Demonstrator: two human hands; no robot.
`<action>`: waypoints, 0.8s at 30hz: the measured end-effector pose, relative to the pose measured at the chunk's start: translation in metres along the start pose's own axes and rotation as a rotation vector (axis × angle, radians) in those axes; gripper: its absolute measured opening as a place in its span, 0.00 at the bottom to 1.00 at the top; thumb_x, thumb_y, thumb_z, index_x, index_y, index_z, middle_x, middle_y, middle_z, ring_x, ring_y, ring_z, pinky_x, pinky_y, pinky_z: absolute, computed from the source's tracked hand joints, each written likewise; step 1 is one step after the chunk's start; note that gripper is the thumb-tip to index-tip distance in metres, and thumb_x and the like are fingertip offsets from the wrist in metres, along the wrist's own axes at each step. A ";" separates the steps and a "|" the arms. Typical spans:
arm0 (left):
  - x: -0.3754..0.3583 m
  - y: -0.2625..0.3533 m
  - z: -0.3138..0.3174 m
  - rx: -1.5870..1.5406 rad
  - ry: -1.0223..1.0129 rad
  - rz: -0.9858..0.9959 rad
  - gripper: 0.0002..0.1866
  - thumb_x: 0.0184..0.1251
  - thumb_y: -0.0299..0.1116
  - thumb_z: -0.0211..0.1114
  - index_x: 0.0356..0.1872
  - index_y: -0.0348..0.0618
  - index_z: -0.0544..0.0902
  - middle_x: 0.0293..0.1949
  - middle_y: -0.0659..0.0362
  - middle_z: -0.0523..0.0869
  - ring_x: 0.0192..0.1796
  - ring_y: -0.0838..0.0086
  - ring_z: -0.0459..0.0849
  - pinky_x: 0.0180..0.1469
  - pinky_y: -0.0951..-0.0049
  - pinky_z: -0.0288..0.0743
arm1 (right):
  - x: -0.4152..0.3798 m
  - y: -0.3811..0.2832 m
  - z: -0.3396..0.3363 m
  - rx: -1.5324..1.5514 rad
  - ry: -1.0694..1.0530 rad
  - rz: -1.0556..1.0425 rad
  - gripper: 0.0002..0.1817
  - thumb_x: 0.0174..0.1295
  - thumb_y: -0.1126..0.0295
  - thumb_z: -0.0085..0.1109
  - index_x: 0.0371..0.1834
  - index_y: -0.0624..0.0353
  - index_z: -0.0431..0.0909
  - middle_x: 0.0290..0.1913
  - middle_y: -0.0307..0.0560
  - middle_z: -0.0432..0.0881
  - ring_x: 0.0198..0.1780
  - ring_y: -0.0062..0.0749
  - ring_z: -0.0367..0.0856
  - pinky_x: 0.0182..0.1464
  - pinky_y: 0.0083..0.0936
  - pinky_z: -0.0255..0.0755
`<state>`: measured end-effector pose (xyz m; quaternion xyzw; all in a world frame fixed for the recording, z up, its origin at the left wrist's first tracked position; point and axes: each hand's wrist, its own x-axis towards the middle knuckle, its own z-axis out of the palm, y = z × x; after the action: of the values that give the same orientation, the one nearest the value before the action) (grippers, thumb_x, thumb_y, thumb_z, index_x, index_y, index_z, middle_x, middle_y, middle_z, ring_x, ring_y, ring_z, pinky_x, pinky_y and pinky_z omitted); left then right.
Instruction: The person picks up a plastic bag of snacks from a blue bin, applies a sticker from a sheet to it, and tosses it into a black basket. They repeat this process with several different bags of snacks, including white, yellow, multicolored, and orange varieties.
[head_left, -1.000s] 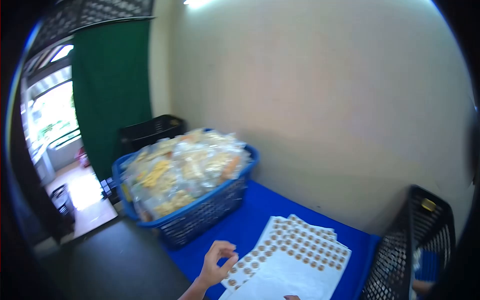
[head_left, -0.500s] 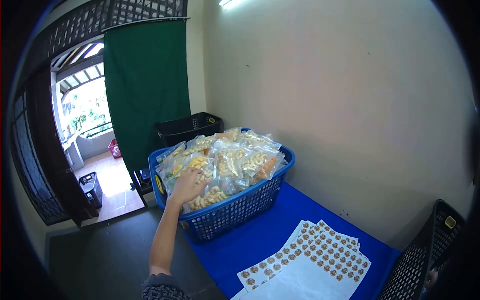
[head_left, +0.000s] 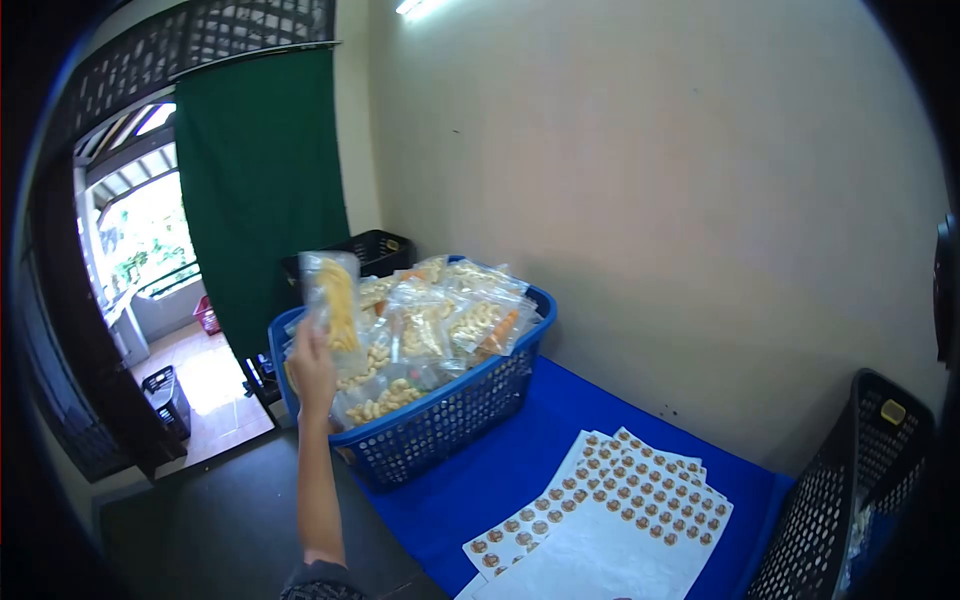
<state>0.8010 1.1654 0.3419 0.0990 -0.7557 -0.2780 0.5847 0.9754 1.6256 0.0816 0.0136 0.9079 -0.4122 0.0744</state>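
Over the left part of the blue basket (head_left: pixel 440 440): a clear bag of yellow food (head_left: pixel 338 305), lifted in the person's left hand (head_left: pixel 314 372).

Bag's direction: long axis close to upright, top end pointing up and leaning slightly left, bottom end toward the heap.

Left hand's grip: fingers closed on the bag's left edge, below its middle; the bare forearm rises from a dark patterned sleeve (head_left: pixel 322 583) at the bottom of the view.

Heap: clear bags (head_left: pixel 425 325) of pale, curved pieces, some with orange food, fill the blue basket above its rim.

Blue tabletop: the basket stands at the far end of the blue surface (head_left: pixel 500 430); nearer, overlapping sheets (head_left: pixel 640 490) carry rows of round brown prints, partly covered by a blank white sheet (head_left: pixel 590 560).

Black baskets: one (head_left: pixel 378 245) behind the blue basket, another (head_left: pixel 800 525) at the right, beside the tabletop.

Doorway: a green curtain (head_left: pixel 260 200) hangs at its right; a small dark basket (head_left: pixel 170 400) and a red basket (head_left: pixel 207 316) sit on the bright floor.

Hard to see: the held bag is blurred, and whether its lower end touches the heap cannot be told. Only a sliver at the bottom edge may be the right hand (head_left: pixel 622 598); its fingers' state cannot be told. The right-hand black basket's contents are mostly hidden.
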 end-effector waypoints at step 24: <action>-0.309 0.147 0.015 -1.074 -2.064 -1.048 0.28 0.55 0.34 0.56 0.52 0.35 0.54 0.46 0.47 0.69 0.48 0.66 0.70 0.50 0.68 0.63 | -0.016 -0.070 -0.043 -0.211 0.702 -0.328 0.22 0.38 0.70 0.59 0.40 0.35 0.75 0.49 0.41 0.63 0.50 0.37 0.55 0.52 0.32 0.48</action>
<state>0.9041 1.4379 0.1623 -0.1249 -0.5213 -0.6914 -0.4844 0.9803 1.6119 0.1642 0.0007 0.9056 -0.2937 -0.3060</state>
